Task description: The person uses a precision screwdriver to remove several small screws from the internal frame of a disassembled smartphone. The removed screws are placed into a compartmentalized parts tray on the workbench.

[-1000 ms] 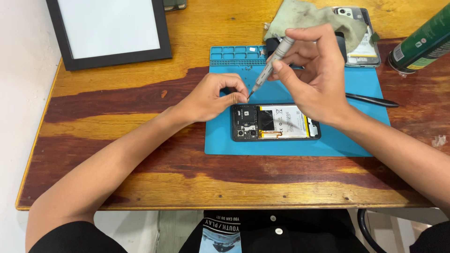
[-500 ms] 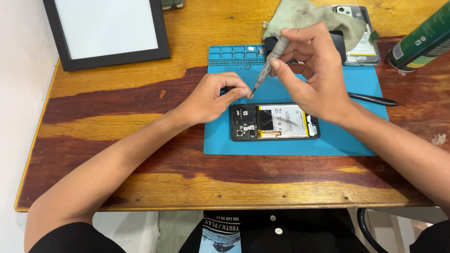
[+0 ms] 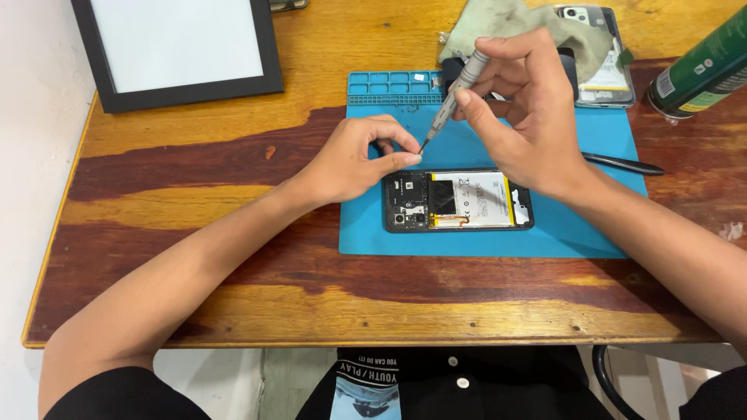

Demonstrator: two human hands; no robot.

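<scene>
Right hand grips a grey screwdriver, shaft slanting from upper right down to lower left, tip meeting the pinched fingertips of the left hand. Whether these hold a screw: cannot tell. Opened phone lies just below both hands on the blue mat, long axis left-right, camera end left. Left hand is nearer that end.

1. The green can was cut off by the right edge.
2. The grey cloth hid part of a second phone (its lower half showed).
3. Whatever the left hand's fingers pinched was too small to tell.
</scene>
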